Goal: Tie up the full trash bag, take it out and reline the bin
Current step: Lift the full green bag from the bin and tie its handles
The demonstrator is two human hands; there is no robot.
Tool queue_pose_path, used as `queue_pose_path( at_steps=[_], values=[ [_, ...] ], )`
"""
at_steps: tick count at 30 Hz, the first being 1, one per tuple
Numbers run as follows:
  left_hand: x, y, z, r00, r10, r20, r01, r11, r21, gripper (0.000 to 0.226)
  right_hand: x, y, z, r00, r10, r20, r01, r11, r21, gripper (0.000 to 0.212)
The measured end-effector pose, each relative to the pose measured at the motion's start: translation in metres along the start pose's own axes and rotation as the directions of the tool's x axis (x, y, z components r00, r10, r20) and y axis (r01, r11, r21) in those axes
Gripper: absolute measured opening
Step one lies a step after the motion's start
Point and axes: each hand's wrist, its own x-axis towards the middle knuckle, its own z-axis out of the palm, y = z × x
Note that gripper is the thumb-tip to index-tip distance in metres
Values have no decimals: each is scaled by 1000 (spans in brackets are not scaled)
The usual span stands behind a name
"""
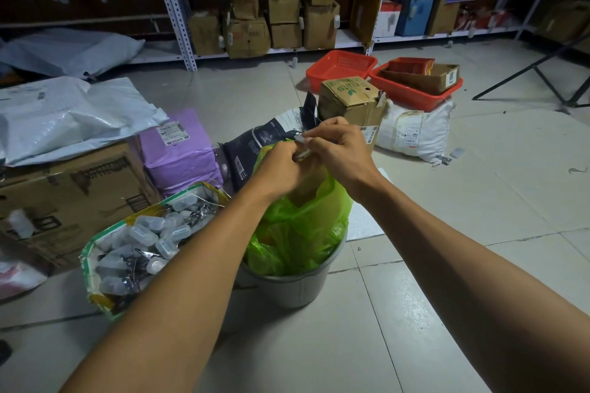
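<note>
A translucent green trash bag (300, 226) sits in a grey round bin (287, 287) on the tiled floor at the centre. Brown cardboard shows through the bag's upper part. Both of my hands meet above the bag's mouth. My left hand (281, 169) pinches the bag's gathered top edge. My right hand (338, 150) grips the same gathered top from the right, with a pale twisted strip between the fingers of both hands. The bag's handles are mostly hidden by my fingers.
An open sack of small white tags and clips (143, 242) stands left of the bin. Cardboard boxes (64, 201), a purple parcel (178, 150), a black bag (265, 143) and red baskets (415, 86) crowd behind. Shelving (255, 9) lines the back wall.
</note>
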Motion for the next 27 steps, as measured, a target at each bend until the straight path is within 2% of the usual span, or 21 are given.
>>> queue_pose_path(
  at_steps=[2, 6, 9, 13, 18, 22, 25, 27],
  values=[
    [-1, 1, 1, 1000, -6, -27, 5, 999, -34, 34, -1, -1, 0, 1000, -4, 20, 5, 1000, -3, 12],
    [0, -3, -1, 996, 15, -89, -19, 999, -49, 36, 0, 3, -4, 1000, -13, 9, 13, 1000, 3, 15],
    [1, -4, -3, 997, 31, -64, -34, 998, -60, 34, 4, 11, -7, 999, 27, -26, -27, 1000, 8, 21],
    [1, -5, -6, 998, 39, -47, -41, 999, -28, 46, 0, 18, -9, 993, 104, 52, -107, 992, 70, 29],
    [-5, -1, -14, 999, 31, 12, -30, 999, -31, 43, -2, 15, -8, 996, 61, 72, -70, 989, 128, 20],
    [-6, -1, -19, 998, 36, 54, -36, 999, -12, 41, -1, 14, -5, 998, 36, 60, -42, 995, 96, 8],
    [-3, -4, -22, 1000, -23, -3, 22, 992, -124, 41, 0, 19, -4, 998, 50, 32, -52, 994, 92, 8],
    [0, -5, -22, 993, -95, -71, 72, 959, -274, 28, -2, 22, -4, 998, 60, 34, -63, 993, 96, 8]
  ],
)
